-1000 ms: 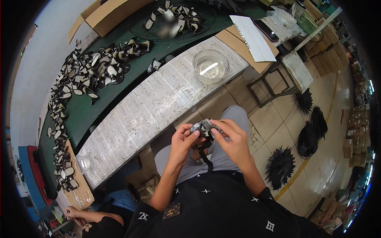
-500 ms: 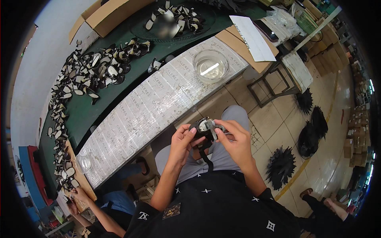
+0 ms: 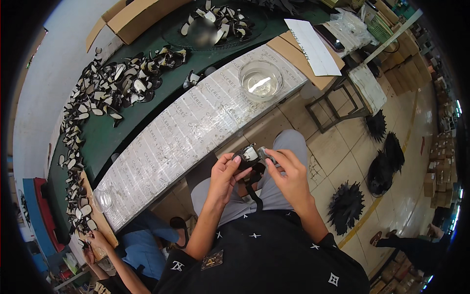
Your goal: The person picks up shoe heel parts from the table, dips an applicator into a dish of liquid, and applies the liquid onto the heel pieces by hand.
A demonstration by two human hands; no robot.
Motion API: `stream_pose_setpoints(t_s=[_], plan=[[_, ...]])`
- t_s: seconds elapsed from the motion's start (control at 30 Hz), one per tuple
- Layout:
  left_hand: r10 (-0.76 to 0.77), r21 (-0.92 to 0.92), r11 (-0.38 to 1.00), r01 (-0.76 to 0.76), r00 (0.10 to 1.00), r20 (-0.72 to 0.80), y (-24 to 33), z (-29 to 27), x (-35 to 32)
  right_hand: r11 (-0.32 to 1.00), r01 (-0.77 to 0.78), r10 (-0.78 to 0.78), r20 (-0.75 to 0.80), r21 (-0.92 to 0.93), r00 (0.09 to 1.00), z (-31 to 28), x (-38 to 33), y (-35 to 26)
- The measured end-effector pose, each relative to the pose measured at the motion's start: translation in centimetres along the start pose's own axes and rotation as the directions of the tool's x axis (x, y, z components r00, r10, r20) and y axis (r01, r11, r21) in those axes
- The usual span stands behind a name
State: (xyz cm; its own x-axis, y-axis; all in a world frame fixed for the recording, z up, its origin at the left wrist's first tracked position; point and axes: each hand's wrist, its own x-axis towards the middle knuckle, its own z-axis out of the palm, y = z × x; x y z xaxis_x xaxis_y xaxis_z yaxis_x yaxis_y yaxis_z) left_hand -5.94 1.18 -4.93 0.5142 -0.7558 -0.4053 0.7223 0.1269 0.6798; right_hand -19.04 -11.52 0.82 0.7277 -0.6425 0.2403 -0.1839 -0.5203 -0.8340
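So the person is sitting at the surface [image 3: 161, 147], working a small black-and-white strap piece [image 3: 249, 156] over their lap, well clear of the worktop. Left hand [image 3: 226, 172] is clamped on its near end, right hand [image 3: 289, 172] pinches the other end, fingers closed tight. A black strap tail dangles between the wrists. Looks like the fiddly fitting or folding step, mid-way; next move probably needs a steady pinch and a careful turn so the piece doesn't slip.

Packaging-wise: the worktop is wrapped in white printed paper, a brown cardboard box [image 3: 142, 17] sits far left at the top, a white paper sheet [image 3: 313, 46] lies on a cardboard flap, and a clear glass bowl [image 3: 261, 80] sits beside it. Heaps of cut pieces [image 3: 105, 93] cover the green mat.
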Motion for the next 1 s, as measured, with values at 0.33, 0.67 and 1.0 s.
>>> stream_pose_setpoints(t_s=[0.33, 0.67, 1.0], plan=[[-0.027, -0.043, 0.999, 0.026, 1.000, -0.008, -0.1, -0.1, 0.1, 0.999, 0.007, -0.007, -0.002, 0.045, 1.000, -0.3, 0.0, -0.9], [-0.017, -0.045, 0.999, 0.016, 1.000, -0.022, -0.3, -0.4, 0.0, 1.000, 0.005, -0.005, -0.007, 0.000, 1.000, -0.4, -0.2, -0.1], [-0.054, -0.205, 0.976, 0.077, 0.992, 0.114, -0.1, -1.0, -0.7, 0.914, -0.134, 0.187, -0.104, 0.383, 0.977, -2.1, 0.1, 1.3]])
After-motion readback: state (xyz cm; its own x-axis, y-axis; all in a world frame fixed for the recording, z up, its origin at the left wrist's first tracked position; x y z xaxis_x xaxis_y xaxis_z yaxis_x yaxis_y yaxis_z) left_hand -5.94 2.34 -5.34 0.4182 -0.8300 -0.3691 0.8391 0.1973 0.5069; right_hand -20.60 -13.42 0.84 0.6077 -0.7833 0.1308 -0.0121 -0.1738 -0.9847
